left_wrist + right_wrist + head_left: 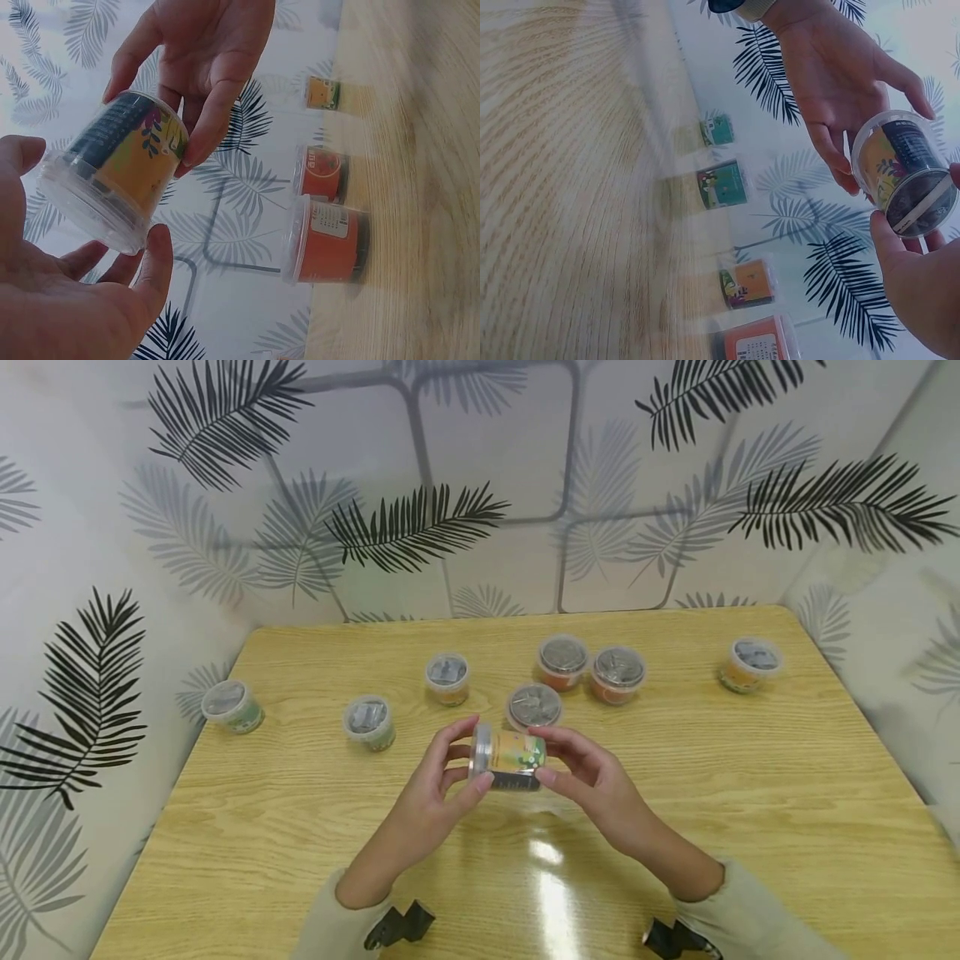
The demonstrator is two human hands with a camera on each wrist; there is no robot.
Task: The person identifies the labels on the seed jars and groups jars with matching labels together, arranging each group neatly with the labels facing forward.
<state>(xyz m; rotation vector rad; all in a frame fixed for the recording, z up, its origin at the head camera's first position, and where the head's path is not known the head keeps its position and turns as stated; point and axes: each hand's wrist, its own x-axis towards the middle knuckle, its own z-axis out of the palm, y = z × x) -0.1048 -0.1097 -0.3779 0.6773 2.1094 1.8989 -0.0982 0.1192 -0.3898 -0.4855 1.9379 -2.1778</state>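
A clear plastic tub (517,756) with a yellow-orange label and a dark band is held sideways above the table, its lid to the left. My left hand (438,781) grips the lid end between thumb and fingers. At the base end, my right hand (600,781) pinches the tub with thumb and fingers. The left wrist view shows the printed label (142,154) tilted between both hands. From the right wrist, the dark round base (921,202) with a pale strip across it is visible. Just behind the held tub stands another lidded tub (534,706), partly hidden.
Red-orange tubs (562,662) (617,675) stand side by side at the back. A yellow-orange tub (447,678) is left of them, another (748,664) far right. Green tubs (369,722) (234,706) stand on the left. The wooden table (300,827) meets a leaf-patterned backdrop (487,468).
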